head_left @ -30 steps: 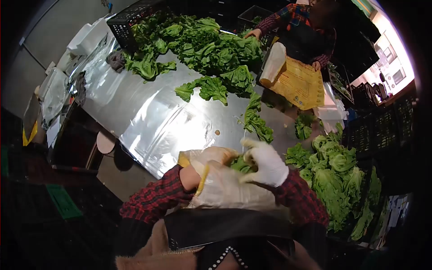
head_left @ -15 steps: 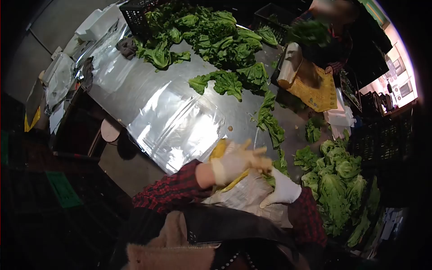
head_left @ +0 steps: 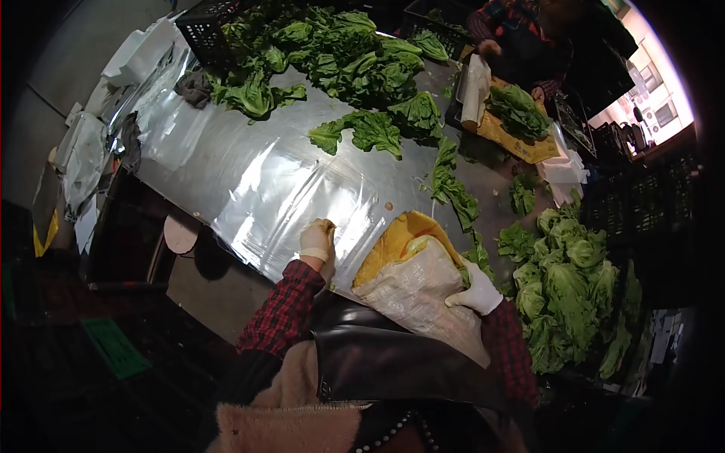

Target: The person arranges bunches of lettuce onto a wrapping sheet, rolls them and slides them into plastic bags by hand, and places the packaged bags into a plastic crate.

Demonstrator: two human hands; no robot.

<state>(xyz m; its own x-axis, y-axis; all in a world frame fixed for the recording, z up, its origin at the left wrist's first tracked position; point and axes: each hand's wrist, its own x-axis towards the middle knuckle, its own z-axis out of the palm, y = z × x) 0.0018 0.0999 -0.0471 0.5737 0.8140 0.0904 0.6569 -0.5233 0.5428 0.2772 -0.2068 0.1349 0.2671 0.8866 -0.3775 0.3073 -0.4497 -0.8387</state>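
Wrapping, seemingly, lower centre | right hand point(head_left: 479, 292) gripping yellow-lined wrap point(head_left: 417, 285) | left hand point(head_left: 316, 238) curled, grip unclear | next likely needs steady right-hand hold

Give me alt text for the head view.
The white-gloved right hand holds a white-and-yellow woven wrapper near the wearer's body; the pale-gloved left hand is over shiny plastic sheeting. Leafy green lettuce lies heaped beyond.

Left hand point(head_left: 317, 237): over shiny plastic sheets point(head_left: 291, 200), its hold unclear
Right hand point(head_left: 479, 291): gripping the white-and-yellow wrap point(head_left: 423, 283) at its right side
Pale lettuces point(head_left: 563, 294): heaped near right
Co-worker point(head_left: 529, 53): far right, behind leafy greens point(head_left: 519, 113)
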